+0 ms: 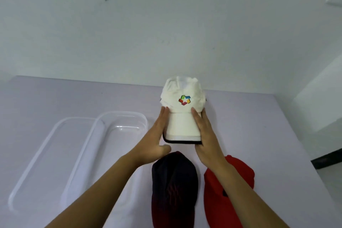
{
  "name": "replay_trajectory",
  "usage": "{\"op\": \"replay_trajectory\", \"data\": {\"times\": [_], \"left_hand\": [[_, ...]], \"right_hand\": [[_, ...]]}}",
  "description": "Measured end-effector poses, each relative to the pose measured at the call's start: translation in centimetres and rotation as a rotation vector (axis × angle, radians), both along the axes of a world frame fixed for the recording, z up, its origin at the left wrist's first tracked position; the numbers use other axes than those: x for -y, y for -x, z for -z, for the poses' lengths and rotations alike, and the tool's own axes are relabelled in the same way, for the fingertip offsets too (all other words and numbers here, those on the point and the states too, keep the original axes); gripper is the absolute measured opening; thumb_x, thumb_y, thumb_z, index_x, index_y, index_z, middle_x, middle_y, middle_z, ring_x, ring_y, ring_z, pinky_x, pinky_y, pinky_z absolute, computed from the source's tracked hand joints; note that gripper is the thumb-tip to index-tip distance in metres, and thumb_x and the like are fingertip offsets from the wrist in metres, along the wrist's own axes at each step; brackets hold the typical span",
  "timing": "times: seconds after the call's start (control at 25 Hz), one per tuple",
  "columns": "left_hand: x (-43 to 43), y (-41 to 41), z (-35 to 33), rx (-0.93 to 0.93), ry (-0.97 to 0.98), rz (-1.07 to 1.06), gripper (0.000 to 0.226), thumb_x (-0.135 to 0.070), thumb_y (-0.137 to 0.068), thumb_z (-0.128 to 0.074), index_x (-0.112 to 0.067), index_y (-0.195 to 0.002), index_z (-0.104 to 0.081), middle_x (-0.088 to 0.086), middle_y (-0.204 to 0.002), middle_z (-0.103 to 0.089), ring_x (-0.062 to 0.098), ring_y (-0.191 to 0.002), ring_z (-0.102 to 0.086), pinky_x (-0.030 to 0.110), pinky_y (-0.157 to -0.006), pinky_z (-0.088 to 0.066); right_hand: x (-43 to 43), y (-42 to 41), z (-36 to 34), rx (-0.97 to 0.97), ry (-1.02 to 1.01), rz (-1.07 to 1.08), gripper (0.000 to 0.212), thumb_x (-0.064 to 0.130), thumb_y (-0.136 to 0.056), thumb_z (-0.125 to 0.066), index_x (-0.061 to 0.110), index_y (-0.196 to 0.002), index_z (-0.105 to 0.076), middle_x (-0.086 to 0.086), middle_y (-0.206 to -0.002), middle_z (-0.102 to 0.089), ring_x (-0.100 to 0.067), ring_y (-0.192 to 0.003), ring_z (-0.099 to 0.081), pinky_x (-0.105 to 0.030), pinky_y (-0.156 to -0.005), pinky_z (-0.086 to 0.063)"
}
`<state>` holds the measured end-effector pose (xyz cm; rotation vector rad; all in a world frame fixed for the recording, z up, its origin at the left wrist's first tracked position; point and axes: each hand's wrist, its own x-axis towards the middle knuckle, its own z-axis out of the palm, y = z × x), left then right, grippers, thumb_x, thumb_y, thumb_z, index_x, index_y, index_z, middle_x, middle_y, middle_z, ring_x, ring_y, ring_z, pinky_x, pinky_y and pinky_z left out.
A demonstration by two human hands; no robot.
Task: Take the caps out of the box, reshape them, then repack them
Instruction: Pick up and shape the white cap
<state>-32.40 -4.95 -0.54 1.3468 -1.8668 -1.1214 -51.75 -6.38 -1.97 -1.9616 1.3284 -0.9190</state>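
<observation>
A white cap (182,89) with a colourful logo sits upright on the lilac table (268,126), its brim toward me. My left hand (157,135) lies with straight fingers against the brim's left edge, thumb spread below the front corner. On the opposite edge my right hand (207,135) presses with straight fingers; its thumb is hidden. A dark navy cap (174,181) and a red cap (244,172) lie nearer to me, partly under my forearms. The clear plastic box (143,117) stands left of the white cap with nothing visible inside.
A clear lid or second tray (37,153) lies left of the box. A pale wall rises behind the table's far edge. The table's right edge runs diagonally, with dark floor (327,161) beyond it.
</observation>
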Motion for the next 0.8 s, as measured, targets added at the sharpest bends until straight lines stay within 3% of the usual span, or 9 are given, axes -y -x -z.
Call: {"op": "replay_trajectory", "data": {"times": [0.12,0.2,0.28,0.44,0.52,0.6,0.72,0.8], "left_hand": [[2.0,-0.7,-2.0,-0.279,0.005,-0.345,0.071,-0.024,-0.09,-0.054,-0.034,-0.149,-0.015,-0.015,-0.157,-0.016,0.001,-0.14,-0.019,0.03,-0.116,-0.022],[4.1,-1.1,-4.2,-0.369,0.029,-0.456,0.052,-0.031,-0.096,-0.049,-0.031,-0.145,-0.03,-0.011,-0.149,-0.036,0.003,-0.134,-0.033,0.029,-0.11,-0.03],[5.3,-1.1,-5.9,-0.324,-0.009,-0.382,0.043,-0.034,-0.096,-0.047,-0.026,-0.139,-0.043,-0.011,-0.134,-0.051,0.005,-0.122,-0.046,0.024,-0.101,-0.037],[5.9,-1.1,-6.6,-0.284,-0.108,-0.238,0.026,-0.032,-0.094,-0.052,-0.017,-0.109,-0.069,-0.001,-0.109,-0.071,0.012,-0.099,-0.065,0.028,-0.088,-0.05],[6.0,-1.1,-6.6,-0.307,-0.063,-0.29,0.025,-0.03,-0.094,-0.054,-0.011,-0.096,-0.07,0.006,-0.097,-0.073,0.015,-0.088,-0.066,0.032,-0.083,-0.052],[5.9,-1.3,-6.7,-0.268,-0.008,-0.33,0.028,-0.032,-0.093,-0.055,-0.008,-0.089,-0.068,0.006,-0.087,-0.071,0.015,-0.078,-0.063,0.031,-0.075,-0.05],[6.0,-1.8,-7.5,-0.325,0.026,-0.331,0.04,-0.036,-0.094,-0.053,0.002,-0.086,-0.063,0.01,-0.081,-0.063,0.019,-0.076,-0.055,0.033,-0.071,-0.043],[6.3,-2.2,-8.5,-0.364,0.068,-0.347,0.044,-0.037,-0.094,-0.052,0.006,-0.087,-0.061,0.011,-0.081,-0.06,0.019,-0.076,-0.052,0.032,-0.07,-0.041]], "right_hand": [[-0.7,0.1,-0.1,-0.108,0.039,-0.029,0.091,0.004,-0.086,-0.056,0.058,-0.139,-0.007,0.001,-0.159,0.01,-0.022,-0.146,-0.009,-0.047,-0.108,-0.038],[-1.0,-0.2,-0.4,-0.112,0.055,-0.046,0.085,0.018,-0.084,-0.056,0.06,-0.138,-0.006,0.005,-0.158,0.012,-0.023,-0.147,-0.007,-0.048,-0.108,-0.039],[-1.0,-0.5,-0.8,-0.11,0.063,-0.043,0.082,0.026,-0.082,-0.055,0.058,-0.139,-0.005,0.006,-0.158,0.013,-0.022,-0.147,-0.006,-0.044,-0.108,-0.039],[-1.1,-0.6,-0.8,-0.135,0.048,-0.086,0.097,0.01,-0.084,-0.062,0.062,-0.137,0.0,0.009,-0.157,0.016,-0.018,-0.146,-0.01,-0.038,-0.105,-0.043],[-1.1,-0.2,-1.1,-0.21,0.001,-0.164,0.106,0.006,-0.081,-0.064,0.062,-0.136,0.007,0.014,-0.155,0.022,-0.008,-0.142,-0.017,-0.03,-0.098,-0.048],[-0.9,0.2,-2.2,-0.23,-0.071,-0.228,0.109,0.002,-0.076,-0.061,0.057,-0.139,0.009,0.021,-0.154,0.02,0.004,-0.138,-0.014,-0.022,-0.098,-0.044],[0.7,0.5,-4.6,-0.08,-0.075,-0.157,0.102,-0.012,-0.064,-0.049,0.051,-0.136,-0.016,0.022,-0.153,-0.009,0.002,-0.14,-0.013,-0.021,-0.111,-0.02],[1.9,0.7,-6.5,-0.109,-0.118,-0.195,0.101,-0.017,-0.062,-0.043,0.049,-0.134,-0.019,0.017,-0.154,-0.011,-0.002,-0.14,-0.012,-0.023,-0.111,-0.017]]}}
